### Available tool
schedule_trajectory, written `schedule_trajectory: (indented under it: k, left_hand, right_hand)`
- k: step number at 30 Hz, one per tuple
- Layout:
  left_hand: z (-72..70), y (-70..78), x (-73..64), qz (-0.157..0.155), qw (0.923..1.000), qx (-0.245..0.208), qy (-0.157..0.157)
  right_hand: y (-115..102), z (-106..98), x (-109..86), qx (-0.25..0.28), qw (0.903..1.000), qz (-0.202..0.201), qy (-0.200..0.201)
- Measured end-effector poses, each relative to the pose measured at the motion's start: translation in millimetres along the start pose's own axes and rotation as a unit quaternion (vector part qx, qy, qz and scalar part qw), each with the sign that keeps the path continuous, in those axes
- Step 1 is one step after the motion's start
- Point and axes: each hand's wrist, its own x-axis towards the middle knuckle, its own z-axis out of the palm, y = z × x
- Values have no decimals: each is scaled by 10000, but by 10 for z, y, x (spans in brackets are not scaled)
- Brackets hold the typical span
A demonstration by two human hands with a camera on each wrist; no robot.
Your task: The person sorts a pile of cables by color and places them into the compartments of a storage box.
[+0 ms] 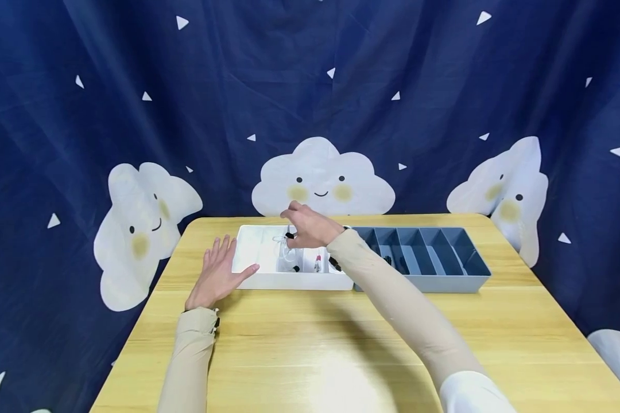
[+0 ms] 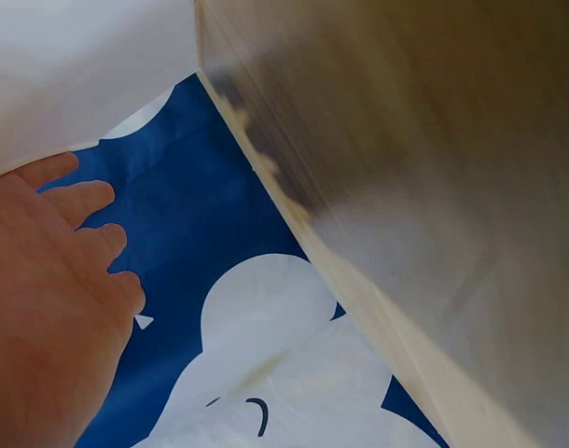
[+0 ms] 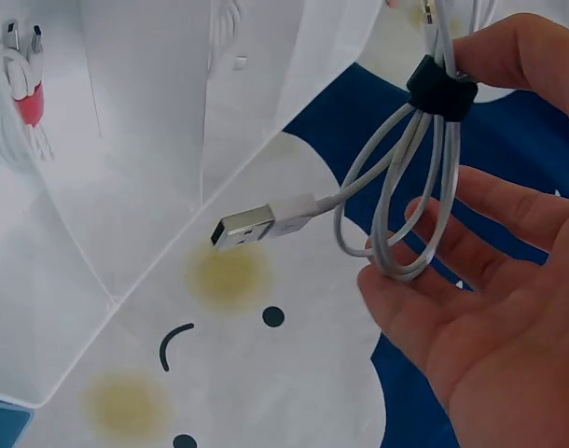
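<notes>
My right hand is above the white divided box. It pinches a coiled white USB cable, bound by a black strap, whose metal plug sticks out to the side. Spread fingers mark my left hand, placed at the left end of the white box with the thumb by its front rim. In the left wrist view, that hand shows its back, with part of it hidden behind the box wall.
Another white cable with a red strap lies in a compartment of the white box. Against that box's right end stands a blue-grey divided box, with dark items in some compartments. Both are near the back of the wooden table, before a blue curtain.
</notes>
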Motion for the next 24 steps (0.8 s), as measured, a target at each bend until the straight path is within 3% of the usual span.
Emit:
schedule_trajectory:
  k: [24]
  left_hand:
    - [-13,18,-17,-2,10000,-49,-33]
  right_hand:
    - [-116,172,283,91,9994,-29,-339]
